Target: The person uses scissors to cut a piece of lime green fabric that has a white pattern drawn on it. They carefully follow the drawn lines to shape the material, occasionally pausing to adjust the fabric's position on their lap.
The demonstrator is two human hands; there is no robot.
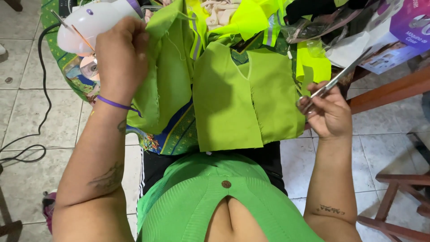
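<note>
We note a pale tiled floor under a table draped in a patterned cloth [179, 134]. Our left hand [122, 58], at ten o'clock, is closed on the lime-green fabric [168, 67] beside the white sewing machine [85, 22], apparently steadying it. Our right hand [329, 112], at three o'clock, is clamped on the scissors [333, 83], blades angled away from the cloth. A green vest piece [242, 98] lies flat between the hands; high-visibility garments [251, 18] are heaped at twelve o'clock.
</note>
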